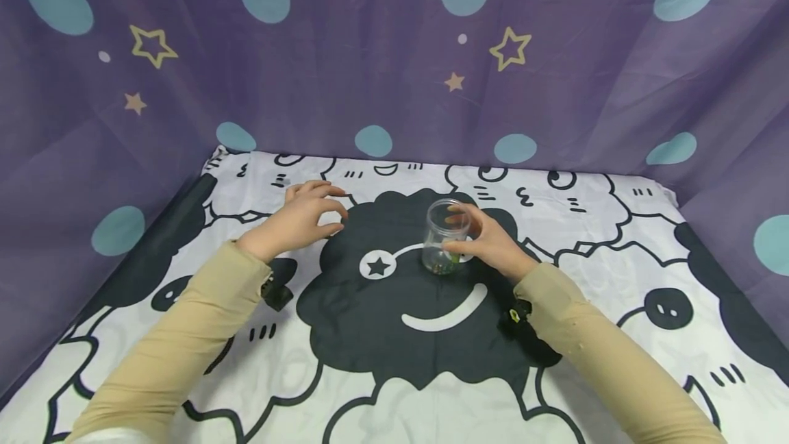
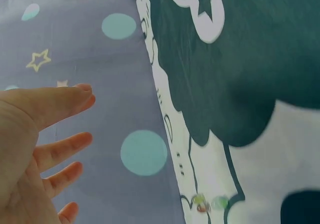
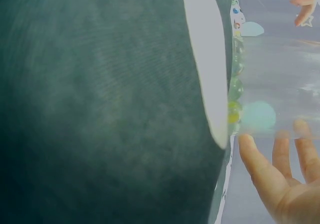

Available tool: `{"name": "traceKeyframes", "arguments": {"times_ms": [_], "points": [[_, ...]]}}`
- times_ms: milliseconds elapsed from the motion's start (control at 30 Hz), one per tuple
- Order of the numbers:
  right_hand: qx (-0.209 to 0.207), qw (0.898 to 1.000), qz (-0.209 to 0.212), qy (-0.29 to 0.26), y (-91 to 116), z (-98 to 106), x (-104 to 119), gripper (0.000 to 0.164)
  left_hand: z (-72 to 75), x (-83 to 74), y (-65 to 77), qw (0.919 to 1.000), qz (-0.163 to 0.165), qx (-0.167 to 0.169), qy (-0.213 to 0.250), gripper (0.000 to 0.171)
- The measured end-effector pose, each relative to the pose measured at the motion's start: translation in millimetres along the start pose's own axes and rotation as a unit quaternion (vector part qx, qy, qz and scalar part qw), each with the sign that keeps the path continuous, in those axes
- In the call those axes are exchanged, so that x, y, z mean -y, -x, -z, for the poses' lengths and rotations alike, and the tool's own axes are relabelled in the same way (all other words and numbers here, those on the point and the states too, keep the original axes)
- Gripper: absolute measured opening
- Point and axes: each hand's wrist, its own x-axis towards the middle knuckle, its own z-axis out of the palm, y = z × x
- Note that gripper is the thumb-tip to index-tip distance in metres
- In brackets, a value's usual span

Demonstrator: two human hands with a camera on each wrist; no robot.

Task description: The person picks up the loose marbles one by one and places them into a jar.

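A clear jar (image 1: 439, 242) with no lid stands upright on the dark patch of the cloth, with several small marbles (image 3: 234, 113) at its bottom. My right hand (image 1: 487, 242) grips it from the right, thumb on the near side and fingers on the far side. My left hand (image 1: 298, 221) hovers to the left of the jar, fingers loosely bent and parted, holding nothing. In the left wrist view, a few loose glass marbles (image 2: 201, 204) lie on the white cloth beyond the left fingertips. The left hand mostly hides that spot in the head view.
A cloth with black-and-white cartoon faces (image 1: 394, 403) covers the table. Purple curtains (image 1: 370, 53) with stars and blue dots hang behind it and at both sides. Dark wrist devices (image 1: 277, 293) sit under both sleeves.
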Motion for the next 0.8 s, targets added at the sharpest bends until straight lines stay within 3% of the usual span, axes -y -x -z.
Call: {"name": "traceKeyframes", "arguments": {"times_ms": [367,800], "points": [[0.002,1.0,-0.003,0.0,-2,1,0,0.073,5.1,30.0,8.7,0.9985,0.051,0.013,-0.011,0.015],[0.001,1.0,-0.006,-0.003,-1,-1,1,0.073,-4.9,57.3,12.7,0.9964,0.082,0.02,-0.006,0.021]]}}
